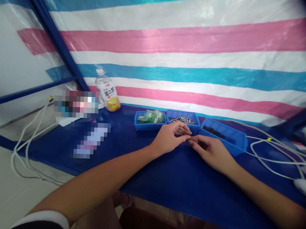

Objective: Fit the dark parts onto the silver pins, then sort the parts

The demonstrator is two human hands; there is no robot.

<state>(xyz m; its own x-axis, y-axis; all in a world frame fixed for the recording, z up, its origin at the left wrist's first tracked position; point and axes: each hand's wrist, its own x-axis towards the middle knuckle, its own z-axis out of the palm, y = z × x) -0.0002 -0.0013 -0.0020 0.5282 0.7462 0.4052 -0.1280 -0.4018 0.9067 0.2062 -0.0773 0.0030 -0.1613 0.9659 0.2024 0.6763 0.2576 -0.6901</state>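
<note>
My left hand (pixel 170 137) and my right hand (pixel 211 150) meet fingertip to fingertip just above the blue table. Both are closed in a pinch, and whatever sits between the fingertips is too small to make out. Right behind the left hand stands a blue bin (pixel 196 117) of small silver metal pieces (pixel 181 120). To its left, another blue bin (pixel 148 127) holds green-tinted clear plastic packets (pixel 151 117). Beyond the right hand, a third blue bin (pixel 239 140), set at an angle, contains dark thin pieces (pixel 214 131).
A drink bottle (pixel 108 92) stands at the back left, near blurred-out items. White cables (pixel 275 160) lie at the right beside a white rounded object (pixel 303 187); more cables (pixel 27 149) hang at the left. Striped sheeting (pixel 171 44) closes off the back, with a blue frame post (pixel 57 39).
</note>
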